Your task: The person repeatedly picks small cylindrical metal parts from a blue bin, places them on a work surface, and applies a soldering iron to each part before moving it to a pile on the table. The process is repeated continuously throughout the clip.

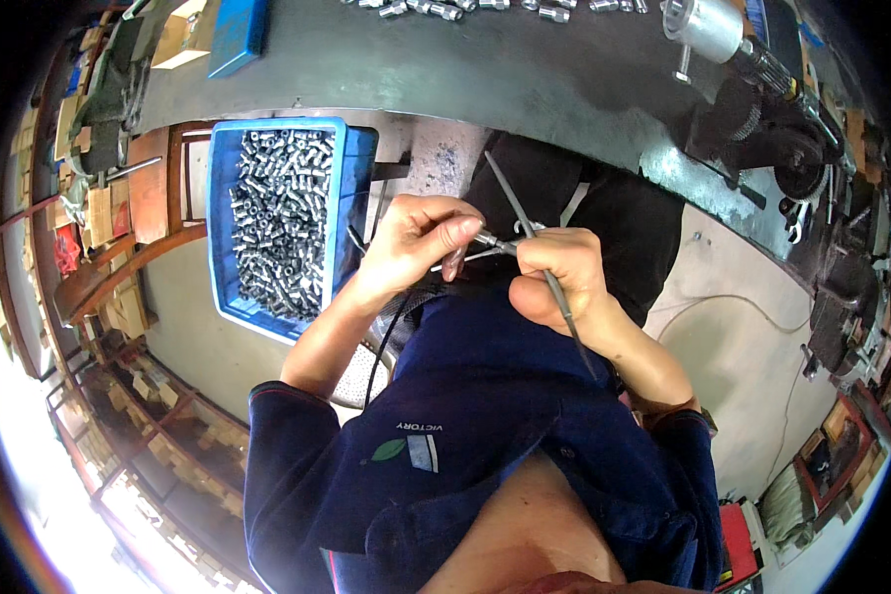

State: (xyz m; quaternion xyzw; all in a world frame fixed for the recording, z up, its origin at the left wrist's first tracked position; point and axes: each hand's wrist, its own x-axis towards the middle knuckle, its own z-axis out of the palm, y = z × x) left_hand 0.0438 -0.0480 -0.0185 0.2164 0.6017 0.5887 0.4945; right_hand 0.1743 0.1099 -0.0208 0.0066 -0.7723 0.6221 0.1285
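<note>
In front of my lap, the fingers of my left hand [416,243] are closed around a small shiny cylindrical metal fitting [484,238]. My right hand [562,272] is wrapped around a T-handle tool [508,188] with a long, thin, tapered grey crossbar. That bar slants from upper left to lower right past the knuckles. Between the two hands, the tool's short stem meets the fitting; whether it sits inside cannot be made out. A blue plastic crate [354,188] stands left of my left hand. Many similar metal fittings [282,218] fill it.
Ahead lies a dark workbench [396,69], with several loose fittings [445,10] along its far side and a blue box [236,40] at far left. A machine with a metal cylinder [703,30] occupies the right, near a wrench [798,224]. Shelves [168,396] line the left.
</note>
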